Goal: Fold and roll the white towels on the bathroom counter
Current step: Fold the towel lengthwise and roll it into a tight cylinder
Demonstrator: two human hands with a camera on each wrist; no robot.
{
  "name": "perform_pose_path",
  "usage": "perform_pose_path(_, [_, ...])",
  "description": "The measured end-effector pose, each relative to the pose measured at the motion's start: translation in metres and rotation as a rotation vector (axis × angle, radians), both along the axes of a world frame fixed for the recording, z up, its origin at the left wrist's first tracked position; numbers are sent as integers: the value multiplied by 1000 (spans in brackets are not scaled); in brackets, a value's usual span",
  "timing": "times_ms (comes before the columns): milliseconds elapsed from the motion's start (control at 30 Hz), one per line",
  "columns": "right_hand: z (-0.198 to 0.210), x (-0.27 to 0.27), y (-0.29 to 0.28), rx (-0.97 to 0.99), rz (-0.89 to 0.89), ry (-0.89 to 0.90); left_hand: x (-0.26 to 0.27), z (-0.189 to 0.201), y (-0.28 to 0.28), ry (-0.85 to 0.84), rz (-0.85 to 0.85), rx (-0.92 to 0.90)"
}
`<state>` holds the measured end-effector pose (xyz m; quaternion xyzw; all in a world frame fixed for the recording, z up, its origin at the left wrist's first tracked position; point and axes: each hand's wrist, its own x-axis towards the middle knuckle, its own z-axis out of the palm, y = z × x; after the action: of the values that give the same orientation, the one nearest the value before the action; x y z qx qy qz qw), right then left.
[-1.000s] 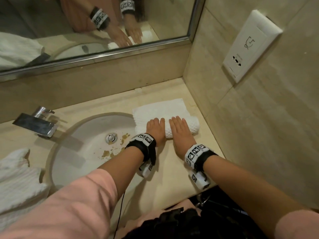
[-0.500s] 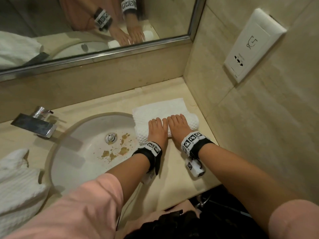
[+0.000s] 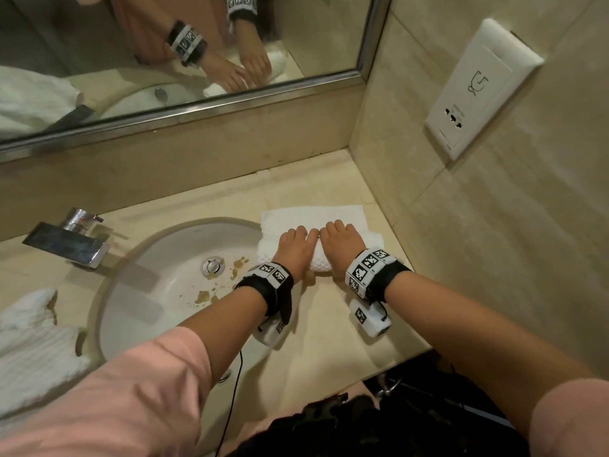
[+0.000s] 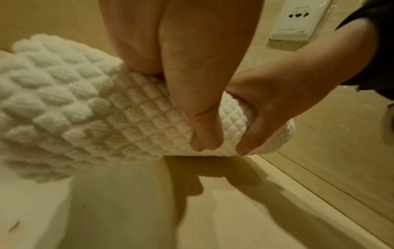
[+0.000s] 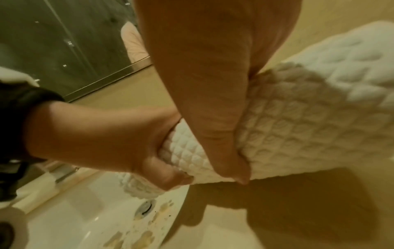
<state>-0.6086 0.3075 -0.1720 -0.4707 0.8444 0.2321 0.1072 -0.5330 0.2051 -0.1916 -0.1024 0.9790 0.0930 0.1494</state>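
Observation:
A white waffle-textured towel lies on the beige counter to the right of the sink, its near part wound into a thick roll. My left hand and right hand sit side by side on the roll. In the left wrist view the towel roll is pinched by my left thumb, with the right hand beside it. In the right wrist view my right hand and left hand both grip the roll, thumbs tucked under its near side.
The sink basin, with brown stains near its drain, borders the towel's left end. A chrome faucet stands at the left, and more white towels lie beyond it. The tiled right wall with a socket plate runs close by; the mirror hangs behind.
Both hands have pushed away from me, rolling the towel toward the back wall. The roll is thicker and the flat strip behind it is shorter.

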Motion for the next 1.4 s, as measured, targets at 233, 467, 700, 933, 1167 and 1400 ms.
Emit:
perform_pose_path(233, [-3,10,11,33,-77,-99,10,-7,25,-7,-6,-121])
perform_pose_path(467, [6,-5,2,92,-19,-188,10,-5,38,14,75,-182])
perform_pose_path(700, [5,9,7,-35,-15,-46,4,-9,19,33,93,-73])
perform_pose_path(933, [-3,21,11,-195,-95,31,-10,-2,6,-59,91,16])
perform_pose_path(1167, [5,-6,-19,-44,-176,-122,-9,-6,38,45,202,-188])
perform_pose_path(1400, [5,-7,-11,-99,-143,-111,-15,-7,26,-79,143,-199])
